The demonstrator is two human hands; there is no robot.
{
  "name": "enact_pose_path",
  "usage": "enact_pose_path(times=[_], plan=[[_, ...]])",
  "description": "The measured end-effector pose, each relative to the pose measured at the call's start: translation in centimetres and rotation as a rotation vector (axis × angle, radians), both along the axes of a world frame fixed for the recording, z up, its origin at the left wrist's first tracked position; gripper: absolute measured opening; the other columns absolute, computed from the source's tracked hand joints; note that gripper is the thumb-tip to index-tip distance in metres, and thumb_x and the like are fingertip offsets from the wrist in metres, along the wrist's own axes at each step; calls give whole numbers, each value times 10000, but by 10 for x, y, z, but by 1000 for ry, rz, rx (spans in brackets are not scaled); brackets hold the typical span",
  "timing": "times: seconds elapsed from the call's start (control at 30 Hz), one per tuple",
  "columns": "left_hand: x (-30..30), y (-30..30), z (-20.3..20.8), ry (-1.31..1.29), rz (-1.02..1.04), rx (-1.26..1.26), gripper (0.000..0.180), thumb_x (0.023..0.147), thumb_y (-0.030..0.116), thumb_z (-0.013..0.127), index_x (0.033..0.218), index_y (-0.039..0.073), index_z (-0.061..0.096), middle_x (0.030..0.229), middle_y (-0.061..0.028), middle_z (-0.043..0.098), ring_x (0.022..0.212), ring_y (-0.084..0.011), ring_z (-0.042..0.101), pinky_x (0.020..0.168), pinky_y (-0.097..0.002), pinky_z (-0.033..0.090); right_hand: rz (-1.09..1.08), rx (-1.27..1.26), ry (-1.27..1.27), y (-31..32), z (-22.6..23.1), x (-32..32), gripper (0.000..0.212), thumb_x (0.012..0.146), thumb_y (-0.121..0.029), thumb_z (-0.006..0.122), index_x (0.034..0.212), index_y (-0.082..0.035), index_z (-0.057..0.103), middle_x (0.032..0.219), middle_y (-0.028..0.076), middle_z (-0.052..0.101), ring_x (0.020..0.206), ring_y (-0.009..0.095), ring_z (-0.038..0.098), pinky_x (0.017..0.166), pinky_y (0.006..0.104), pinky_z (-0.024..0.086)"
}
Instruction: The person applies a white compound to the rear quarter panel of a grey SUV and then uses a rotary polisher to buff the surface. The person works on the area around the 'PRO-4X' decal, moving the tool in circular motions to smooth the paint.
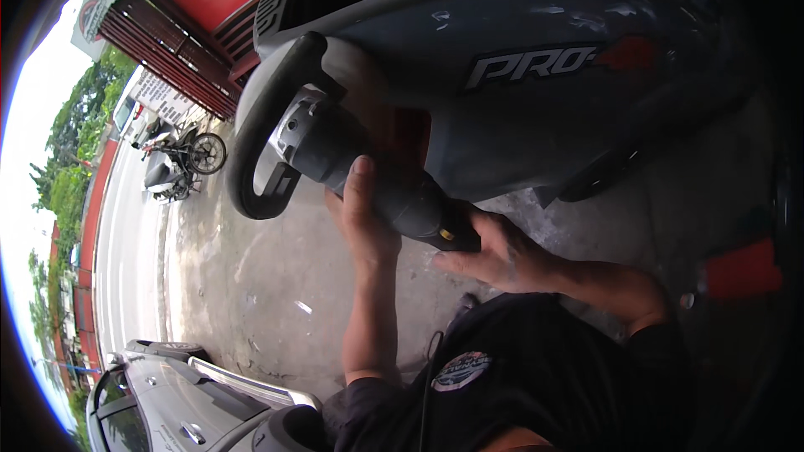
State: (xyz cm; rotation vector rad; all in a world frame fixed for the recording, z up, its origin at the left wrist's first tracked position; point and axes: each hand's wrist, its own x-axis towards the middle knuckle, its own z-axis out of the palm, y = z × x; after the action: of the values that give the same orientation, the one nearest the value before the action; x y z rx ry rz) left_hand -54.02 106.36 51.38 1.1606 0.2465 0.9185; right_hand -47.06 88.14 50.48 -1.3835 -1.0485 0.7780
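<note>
A black and silver power polisher (335, 146) slants across the middle of the view, with a large black loop handle (243, 155) at its front. My left hand (366, 218) is closed around the underside of the body, its thumb lying along the casing. Closed on the rear end of the tool is my right hand (507, 255). The polisher's head is up against or close to a grey vehicle panel (511, 134); contact cannot be made out. A pale rounded shape (352, 71) shows behind the loop handle, and most of the pad side is hidden.
Orange and white lettering (536, 67) marks the panel. On the left a motorcycle (184, 159) stands by a dark red slatted gate (163, 50). A silver vehicle (167, 410) is parked at the lower left. A red object (741, 269) lies right on the concrete floor (251, 285).
</note>
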Motion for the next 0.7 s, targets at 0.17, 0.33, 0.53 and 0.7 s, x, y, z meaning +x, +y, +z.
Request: enact_pose_path(times=[0.17,0.33,0.53,0.7], plan=[[31,-67,-9,137,-121,-16,671,849,357,814,1285,-57,516,1144,-161,658,1012,-235,669,894,-358,538,-118,-140,176,-79,-9,9,489,947,-172,741,1341,27,531,1069,80,628,987,147,612,852,320,521],[69,-108,-3,157,-368,2,786,802,317,869,1352,-51,447,1169,-168,644,1053,-225,652,935,-368,538,-345,-154,264,-128,-30,3,361,946,-160,720,1225,10,565,958,45,608,846,79,565,731,269,497],[54,-89,-14,136,-315,-47,803,784,311,846,1383,-25,430,1165,-157,641,1048,-235,647,952,-384,527,-279,-91,177,-104,-35,2,335,953,-121,712,1224,9,566,922,37,594,818,63,535,684,239,477],[9,-23,-30,21,-199,-95,691,815,356,795,1304,-37,506,1105,-162,656,987,-265,682,868,-380,564,-95,-33,-36,-27,-27,0,363,963,-149,717,1248,19,568,973,81,648,865,144,622,735,317,529]])
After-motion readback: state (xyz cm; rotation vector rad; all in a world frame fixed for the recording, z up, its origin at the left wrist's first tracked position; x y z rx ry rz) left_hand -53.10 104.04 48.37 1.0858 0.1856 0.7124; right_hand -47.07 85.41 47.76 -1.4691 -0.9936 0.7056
